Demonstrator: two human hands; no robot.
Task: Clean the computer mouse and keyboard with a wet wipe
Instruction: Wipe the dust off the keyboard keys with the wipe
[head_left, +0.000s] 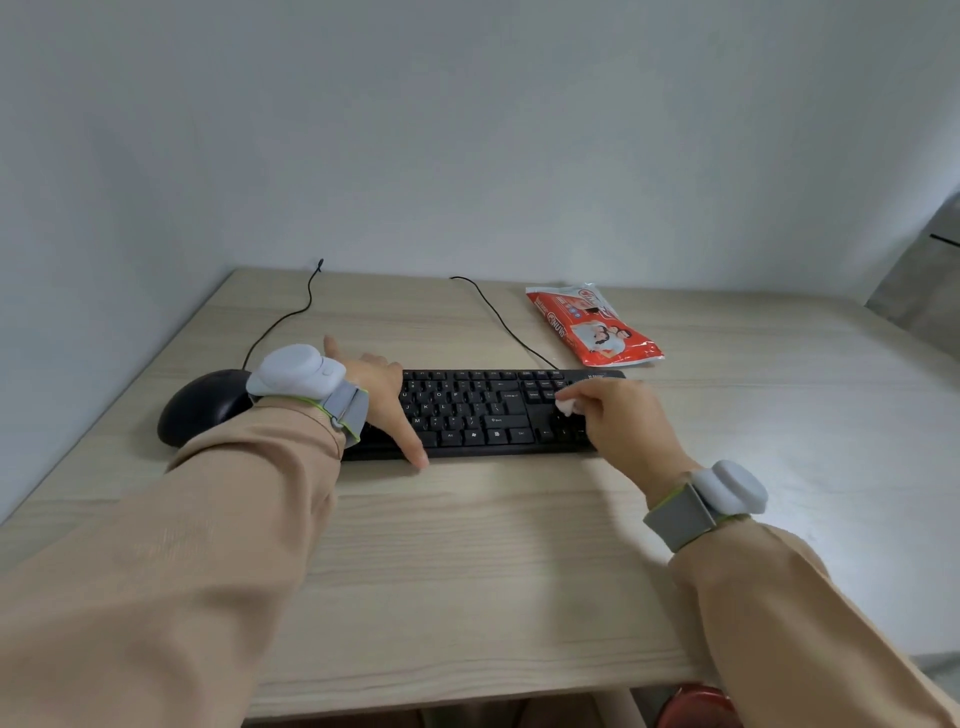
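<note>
Black mouse half behind left sleeve

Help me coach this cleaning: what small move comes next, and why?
Probably sweep the wipe leftward along the keyboard: the right hand pinches it at the right end, while the left hand rests on the left part.

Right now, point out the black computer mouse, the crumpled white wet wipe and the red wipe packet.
black computer mouse (201, 408): head view, its domed top.
crumpled white wet wipe (565, 406): head view, the exposed white wad.
red wipe packet (597, 328): head view, its printed front.
</note>
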